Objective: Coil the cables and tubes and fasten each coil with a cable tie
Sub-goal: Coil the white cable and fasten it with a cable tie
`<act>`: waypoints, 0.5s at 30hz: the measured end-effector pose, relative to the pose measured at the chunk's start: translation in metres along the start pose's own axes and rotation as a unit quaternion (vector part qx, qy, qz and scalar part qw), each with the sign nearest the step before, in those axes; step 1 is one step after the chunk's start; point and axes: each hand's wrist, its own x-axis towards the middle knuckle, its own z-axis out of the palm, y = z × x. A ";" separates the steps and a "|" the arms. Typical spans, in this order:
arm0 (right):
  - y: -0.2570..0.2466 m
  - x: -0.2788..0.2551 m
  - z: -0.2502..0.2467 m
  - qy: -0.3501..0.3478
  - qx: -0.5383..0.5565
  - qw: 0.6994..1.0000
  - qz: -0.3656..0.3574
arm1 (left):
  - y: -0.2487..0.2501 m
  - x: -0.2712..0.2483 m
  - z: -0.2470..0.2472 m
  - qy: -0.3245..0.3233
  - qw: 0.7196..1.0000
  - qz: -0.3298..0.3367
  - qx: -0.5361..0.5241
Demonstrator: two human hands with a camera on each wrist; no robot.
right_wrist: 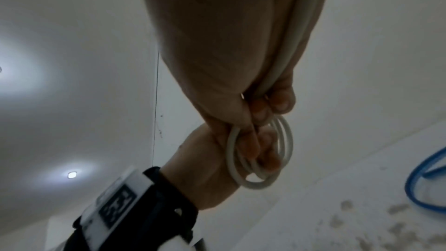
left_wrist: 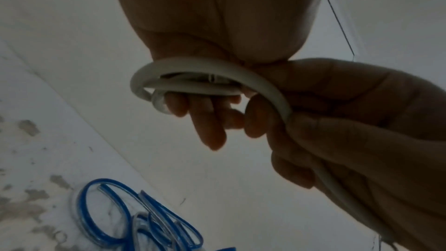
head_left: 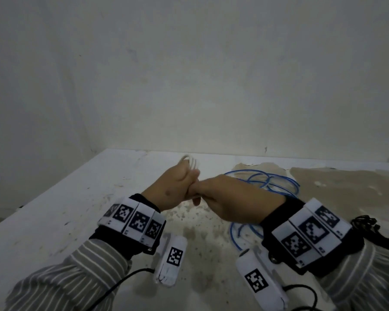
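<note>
A white cable is wound into a small coil (head_left: 190,162). My left hand (head_left: 177,185) holds it above the table, with the fingers curled through the loops (right_wrist: 260,159). My right hand (head_left: 225,196) meets the left one and grips a strand of the same white cable (right_wrist: 289,54), which runs along its palm. In the left wrist view one loop of the white cable (left_wrist: 193,64) arcs from my left fingers into my right fist (left_wrist: 362,121). A loose blue tube (head_left: 272,182) lies uncoiled on the table behind and under my right hand. I see no cable tie.
The white table (head_left: 76,209) is worn and stained, with a bare brown patch (head_left: 346,182) at the right. It stands against a white wall. A black cable bundle (head_left: 366,223) lies at the right edge beside my right wrist.
</note>
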 end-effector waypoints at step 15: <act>0.026 -0.013 -0.009 0.155 0.103 0.982 0.011 | 0.006 -0.015 0.007 -0.172 0.896 -0.079 -0.401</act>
